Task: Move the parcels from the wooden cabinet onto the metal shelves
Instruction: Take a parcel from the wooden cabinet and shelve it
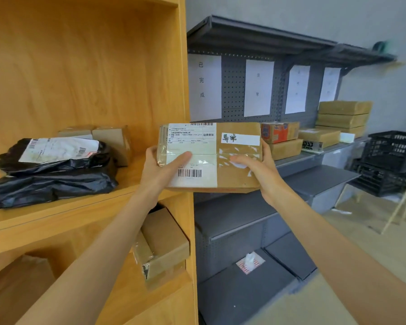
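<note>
Both hands — left hand (161,168), right hand (256,171) — grip cardboard parcel (234,174) (labelled).

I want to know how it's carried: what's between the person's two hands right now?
In the head view, a brown cardboard parcel with a white shipping label lies between the left hand and the right hand, each gripping one end.

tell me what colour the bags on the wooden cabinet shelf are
Black bags, the top one bearing a white label; head view.
</note>
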Demonstrator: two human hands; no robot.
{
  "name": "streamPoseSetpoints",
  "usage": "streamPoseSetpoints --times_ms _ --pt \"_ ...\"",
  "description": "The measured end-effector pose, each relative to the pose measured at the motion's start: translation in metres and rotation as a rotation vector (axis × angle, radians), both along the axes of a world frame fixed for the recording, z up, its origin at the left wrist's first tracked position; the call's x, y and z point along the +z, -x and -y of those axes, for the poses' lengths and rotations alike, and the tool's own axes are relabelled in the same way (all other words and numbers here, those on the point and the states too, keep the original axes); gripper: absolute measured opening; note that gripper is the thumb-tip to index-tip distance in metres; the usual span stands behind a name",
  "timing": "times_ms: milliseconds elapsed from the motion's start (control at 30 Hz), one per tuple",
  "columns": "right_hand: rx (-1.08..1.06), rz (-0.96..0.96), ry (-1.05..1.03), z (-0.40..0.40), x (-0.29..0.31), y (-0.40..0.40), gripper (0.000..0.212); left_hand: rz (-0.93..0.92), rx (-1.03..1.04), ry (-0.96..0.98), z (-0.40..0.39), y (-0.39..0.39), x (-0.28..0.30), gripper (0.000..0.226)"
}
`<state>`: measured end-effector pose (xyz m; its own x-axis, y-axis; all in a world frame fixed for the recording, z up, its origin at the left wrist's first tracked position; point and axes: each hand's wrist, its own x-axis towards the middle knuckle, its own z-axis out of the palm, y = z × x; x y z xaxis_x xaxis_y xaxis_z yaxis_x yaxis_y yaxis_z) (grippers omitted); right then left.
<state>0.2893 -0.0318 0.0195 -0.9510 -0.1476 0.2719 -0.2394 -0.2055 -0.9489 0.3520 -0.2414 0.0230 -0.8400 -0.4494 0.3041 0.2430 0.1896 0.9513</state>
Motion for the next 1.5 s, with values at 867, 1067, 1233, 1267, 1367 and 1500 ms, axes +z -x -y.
streamPoseSetpoints --times_ms 867,1067,1233,1267,1367,1500 --pt "0.304 -0.039 -0.136 -0.153 0.001 0.187 0.047 -0.098 0.396 0.078 -0.191 0.111 0.007 0.081" --pt "0.324 -0.050 -0.124 -0.185 0.009 0.240 0.066 -0.093 0.409 0.073 -0.225 0.161 0.014 0.083" --pt "0.315 -0.018 -0.104 -0.187 0.013 0.290 0.073 -0.074 0.395 0.081 -0.221 0.209 0.022 0.083" --pt "0.312 -0.022 -0.110 -0.185 0.015 0.299 0.075 -0.078 0.391 0.081 -0.218 0.219 0.023 0.082" --pt "0.358 -0.019 -0.118 -0.176 0.021 0.329 0.093 -0.085 0.375 0.070 -0.204 0.251 0.028 0.078" --pt "0.391 -0.059 -0.122 -0.154 0.039 0.369 0.090 -0.120 0.373 0.027 -0.182 0.290 0.039 0.076"
